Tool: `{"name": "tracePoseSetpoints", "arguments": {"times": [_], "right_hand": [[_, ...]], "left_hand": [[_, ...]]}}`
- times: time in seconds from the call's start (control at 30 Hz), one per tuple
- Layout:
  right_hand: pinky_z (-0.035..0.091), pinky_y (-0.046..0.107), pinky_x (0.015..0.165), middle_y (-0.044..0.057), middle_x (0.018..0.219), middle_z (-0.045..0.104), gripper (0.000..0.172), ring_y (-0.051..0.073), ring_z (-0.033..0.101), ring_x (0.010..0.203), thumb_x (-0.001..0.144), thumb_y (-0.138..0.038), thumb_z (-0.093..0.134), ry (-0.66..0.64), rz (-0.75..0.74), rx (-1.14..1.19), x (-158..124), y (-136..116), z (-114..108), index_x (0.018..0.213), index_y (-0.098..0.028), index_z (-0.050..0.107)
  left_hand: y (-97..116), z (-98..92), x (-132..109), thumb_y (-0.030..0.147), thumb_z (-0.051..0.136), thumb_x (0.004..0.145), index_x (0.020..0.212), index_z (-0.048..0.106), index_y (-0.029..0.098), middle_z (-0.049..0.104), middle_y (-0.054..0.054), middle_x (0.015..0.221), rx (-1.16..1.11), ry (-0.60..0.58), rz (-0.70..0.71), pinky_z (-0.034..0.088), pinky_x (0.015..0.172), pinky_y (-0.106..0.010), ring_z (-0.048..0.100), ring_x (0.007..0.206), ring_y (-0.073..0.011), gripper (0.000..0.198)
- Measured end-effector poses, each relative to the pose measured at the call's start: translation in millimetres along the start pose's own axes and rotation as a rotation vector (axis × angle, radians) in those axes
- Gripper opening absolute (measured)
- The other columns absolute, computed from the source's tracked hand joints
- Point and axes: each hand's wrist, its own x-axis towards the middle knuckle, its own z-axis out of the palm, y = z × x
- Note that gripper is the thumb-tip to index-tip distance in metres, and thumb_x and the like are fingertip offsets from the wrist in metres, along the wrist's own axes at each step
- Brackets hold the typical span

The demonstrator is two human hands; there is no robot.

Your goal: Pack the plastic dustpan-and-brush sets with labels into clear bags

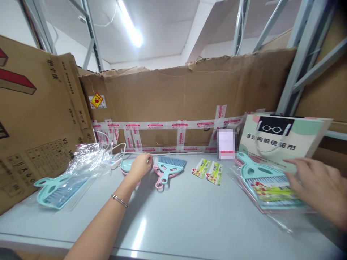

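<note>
My left hand (141, 167) is at the back of the table, fingers curled. It partly covers a teal dustpan (126, 165) with a pink one beneath; whatever is in the fingers is hidden. Just right of it lie a small teal brush (170, 166) with blue-grey bristles and a pink piece under it. My right hand (320, 187) has its fingers apart over the right edge of a bagged dustpan and brush set (249, 171). That set is teal over pink, with a green and yellow printed card (276, 191) on its bristles.
Two printed packets (214, 173) lie mid-table. At left are another bagged teal set (58, 195), crumpled clear plastic (86, 159) and a white power strip (115, 162). A paper carrier bag (282, 141) stands back right. Cardboard (168, 94) walls the back.
</note>
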Motion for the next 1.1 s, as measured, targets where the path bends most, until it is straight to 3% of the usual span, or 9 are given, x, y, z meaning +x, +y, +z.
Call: {"name": "tracePoseSetpoints", "arguments": {"times": [0.13,0.27,0.37,0.5,0.6,0.73,0.8,1.0,1.1], "right_hand": [[0.039,0.042,0.084,0.018,0.108,0.057,0.033,0.031,0.05,0.105,0.083,-0.038,0.04,0.226,-0.243,0.184,47,-79,-36,0.103,-0.016,0.055],[0.038,0.04,0.087,0.011,0.103,0.058,0.024,0.026,0.052,0.102,0.084,-0.03,0.042,0.201,-0.353,0.528,61,-151,-39,0.1,-0.019,0.055],[0.04,0.039,0.086,0.009,0.097,0.059,0.019,0.023,0.054,0.096,0.084,-0.029,0.042,0.103,-0.313,0.766,51,-174,-24,0.094,-0.021,0.056],[0.041,0.038,0.085,0.007,0.094,0.06,0.018,0.022,0.055,0.093,0.082,-0.034,0.045,-0.102,-0.149,0.978,37,-168,-4,0.088,-0.022,0.057],[0.042,0.037,0.085,0.006,0.096,0.062,0.021,0.022,0.056,0.093,0.078,-0.039,0.049,-0.262,0.145,1.14,36,-157,5,0.088,-0.023,0.058],[0.045,0.035,0.085,0.008,0.101,0.065,0.026,0.022,0.059,0.097,0.078,-0.043,0.051,-0.565,0.471,1.45,44,-152,15,0.089,-0.022,0.061],[0.045,0.034,0.087,0.009,0.103,0.066,0.031,0.022,0.059,0.1,0.081,-0.047,0.046,-0.679,0.546,1.547,47,-149,19,0.089,-0.021,0.062],[0.049,0.036,0.08,0.009,0.092,0.07,0.048,0.023,0.065,0.087,0.081,-0.058,0.04,-1.119,0.414,1.605,51,-130,20,0.094,-0.019,0.065],[0.051,0.034,0.072,0.009,0.09,0.07,0.048,0.023,0.066,0.083,0.077,-0.056,0.049,-1.323,0.315,1.553,49,-121,10,0.101,-0.017,0.064]], "left_hand": [[-4,3.9,-1,0.021,0.041,0.079,0.072,0.062,0.014,0.065,-0.016,0.086,0.194,-0.1,-0.116,0.038,0.064,-0.03,0.06,0.082,-0.0261,0.023],[-7,12.0,0,0.021,0.047,0.077,0.066,0.062,0.015,0.066,-0.016,0.081,0.223,-0.16,-0.148,0.036,0.063,-0.029,0.061,0.078,-0.0259,0.02],[-5,5.6,-1,0.025,0.05,0.077,0.063,0.061,0.015,0.065,-0.014,0.074,0.246,-0.14,-0.153,0.036,0.065,-0.03,0.061,0.076,-0.025,0.021],[7,-21.4,-7,0.029,0.05,0.078,0.066,0.06,0.015,0.063,-0.013,0.072,0.316,0.016,-0.083,0.036,0.071,-0.034,0.058,0.077,-0.0264,0.02],[20,-42.8,-11,0.019,0.045,0.079,0.07,0.06,0.017,0.062,-0.011,0.076,0.241,0.11,0.094,0.038,0.072,-0.035,0.055,0.079,-0.0242,0.017],[37,-52.2,-18,0.013,0.034,0.084,0.081,0.063,0.019,0.064,-0.009,0.086,-0.082,0.056,0.522,0.042,0.078,-0.034,0.053,0.087,-0.021,0.029],[45,-49.3,-23,0.016,0.034,0.086,0.088,0.064,0.02,0.064,-0.01,0.094,-0.255,-0.018,0.63,0.042,0.085,-0.037,0.054,0.094,-0.0215,0.03],[73,-40.1,-40,0.022,0.043,0.085,0.092,0.067,0.022,0.066,-0.012,0.101,-0.601,-0.358,0.698,0.041,0.094,-0.045,0.054,0.107,-0.0249,0.025],[83,-36.5,-46,0.02,0.043,0.085,0.093,0.067,0.022,0.065,-0.012,0.106,-0.572,-0.402,0.76,0.044,0.092,-0.045,0.054,0.109,-0.025,0.026]]}}
